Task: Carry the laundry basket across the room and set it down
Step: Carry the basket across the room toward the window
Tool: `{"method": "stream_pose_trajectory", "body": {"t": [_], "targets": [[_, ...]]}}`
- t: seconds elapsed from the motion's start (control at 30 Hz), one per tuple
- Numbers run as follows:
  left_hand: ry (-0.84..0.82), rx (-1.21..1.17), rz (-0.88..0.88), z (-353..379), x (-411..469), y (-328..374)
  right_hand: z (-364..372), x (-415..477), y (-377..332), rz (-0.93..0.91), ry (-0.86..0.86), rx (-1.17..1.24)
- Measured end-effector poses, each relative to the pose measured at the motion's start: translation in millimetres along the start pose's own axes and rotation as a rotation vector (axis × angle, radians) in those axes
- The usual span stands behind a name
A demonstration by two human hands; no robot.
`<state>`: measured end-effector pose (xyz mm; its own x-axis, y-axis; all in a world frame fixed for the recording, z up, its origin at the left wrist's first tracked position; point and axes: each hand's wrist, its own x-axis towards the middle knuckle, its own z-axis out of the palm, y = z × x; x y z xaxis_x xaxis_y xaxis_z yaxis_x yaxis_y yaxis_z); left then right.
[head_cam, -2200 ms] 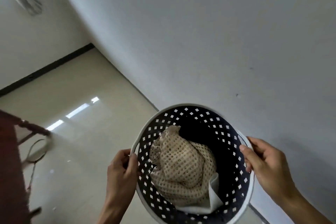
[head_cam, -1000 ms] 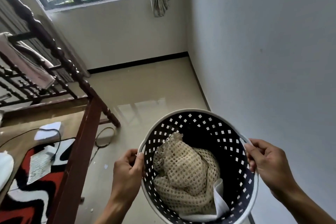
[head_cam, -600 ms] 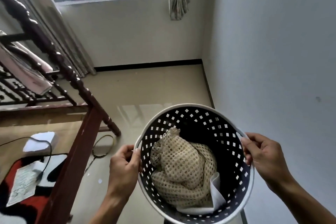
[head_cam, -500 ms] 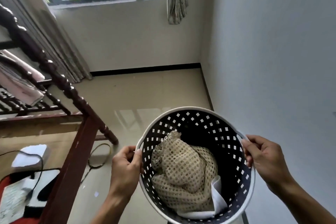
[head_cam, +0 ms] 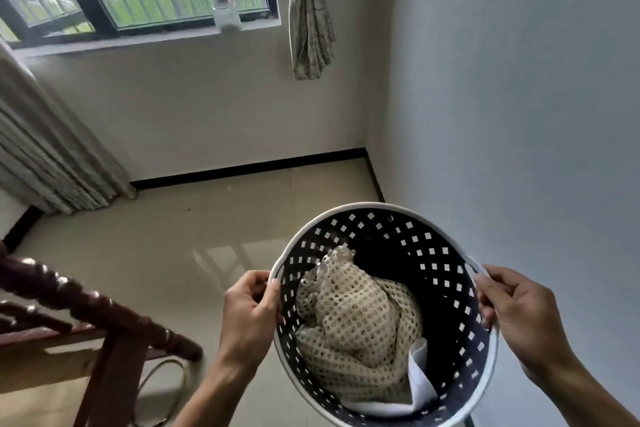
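**Basket in carry, held aloft**

Left hand [head_cam: 251, 317] fingers clamp the laundry basket [head_cam: 408, 246] rim; basket held clear of the floor [head_cam: 166, 253], near the wall; right hand [head_cam: 519, 314] grips opposite handle. Keep it level; lower evenly.

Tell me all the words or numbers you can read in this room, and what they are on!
There are none to read.
The clear jar on the window sill: a dark band, too blurred to show letters.
The round dark laundry basket with a white rim, the cream mesh cloth inside and the knotted curtain: no writing shows.
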<state>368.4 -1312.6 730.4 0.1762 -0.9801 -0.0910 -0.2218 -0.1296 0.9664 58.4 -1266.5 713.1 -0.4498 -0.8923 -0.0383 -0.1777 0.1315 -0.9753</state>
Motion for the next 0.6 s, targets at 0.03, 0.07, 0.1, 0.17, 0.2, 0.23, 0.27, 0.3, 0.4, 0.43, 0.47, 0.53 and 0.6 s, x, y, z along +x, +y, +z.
{"method": "stream_pose_trajectory", "body": {"t": [0.03,0.07,0.1,0.17,0.2,0.23,0.27,0.3,0.4,0.43,0.47,0.53,0.6], "targets": [[0.004,0.003,-0.010,6,21,-1,8,22,2,0.007,-0.008,-0.003],[0.010,0.004,-0.016,13,41,-2,16,45,4,0.014,-0.018,-0.004],[0.016,0.007,-0.021,20,61,-2,25,67,7,0.021,-0.031,-0.006],[0.035,0.010,-0.036,31,100,-2,43,114,9,0.039,-0.065,-0.014],[0.047,0.009,-0.043,35,119,0,52,137,7,0.047,-0.081,-0.015],[0.062,0.006,-0.045,38,138,4,62,159,3,0.048,-0.096,-0.011],[0.081,0.002,-0.045,40,155,8,73,180,-3,0.043,-0.117,-0.007],[0.105,-0.002,-0.044,42,173,12,83,202,-11,0.035,-0.140,-0.007],[0.189,-0.006,-0.055,44,219,16,117,264,-31,-0.002,-0.215,-0.034],[0.215,-0.011,-0.059,43,233,17,130,282,-37,-0.013,-0.240,-0.040],[0.236,-0.018,-0.062,42,247,18,143,300,-42,-0.022,-0.261,-0.042],[0.272,-0.029,-0.073,38,278,17,172,335,-50,-0.039,-0.304,-0.044],[0.312,-0.037,-0.096,34,314,12,204,369,-54,-0.047,-0.351,-0.052]]}}
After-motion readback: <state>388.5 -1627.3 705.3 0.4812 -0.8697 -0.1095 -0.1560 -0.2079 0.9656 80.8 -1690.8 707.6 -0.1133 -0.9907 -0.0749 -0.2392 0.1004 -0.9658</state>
